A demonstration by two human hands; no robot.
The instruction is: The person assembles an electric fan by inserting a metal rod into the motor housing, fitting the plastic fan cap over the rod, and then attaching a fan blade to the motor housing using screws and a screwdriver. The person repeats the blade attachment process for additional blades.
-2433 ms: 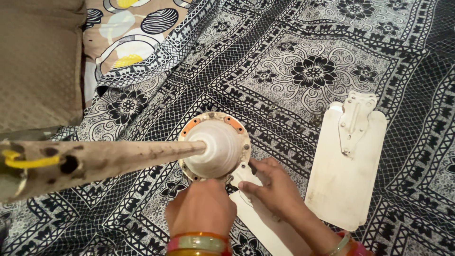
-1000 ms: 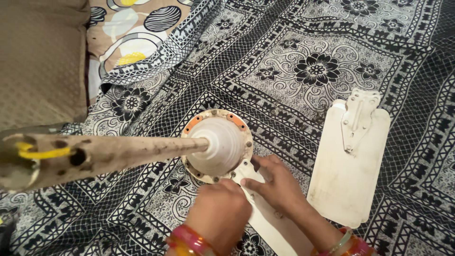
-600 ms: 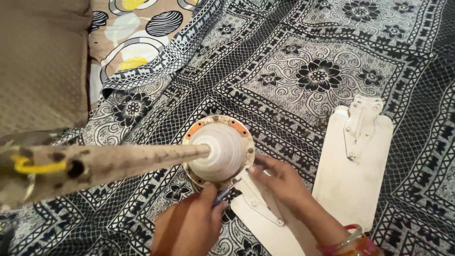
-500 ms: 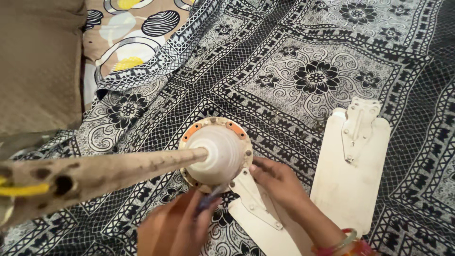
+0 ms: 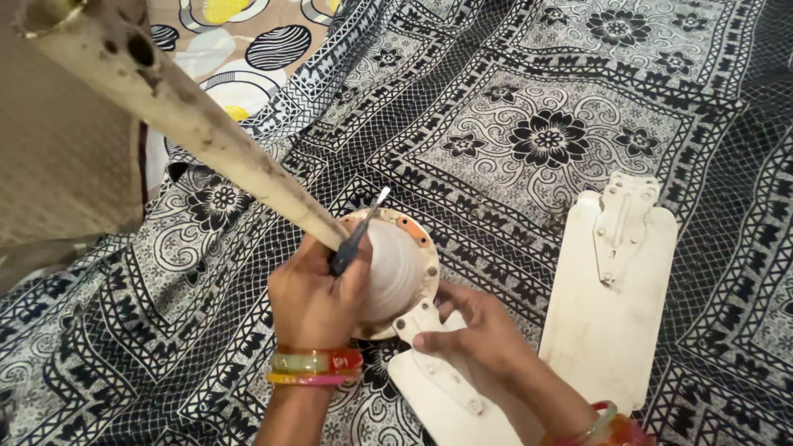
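Both hands work at the fan motor [image 5: 402, 263] on the patterned bedsheet [image 5: 529, 99]. Left hand [image 5: 318, 293] is closed around a screwdriver [image 5: 357, 235] against the motor and its long rod [image 5: 182, 111]. Right hand [image 5: 471, 334] pinches a fan blade [image 5: 434, 388] bracket beside the motor; another blade [image 5: 607, 306] lies nearby.

Warm, even light; sharp, soft shadows.
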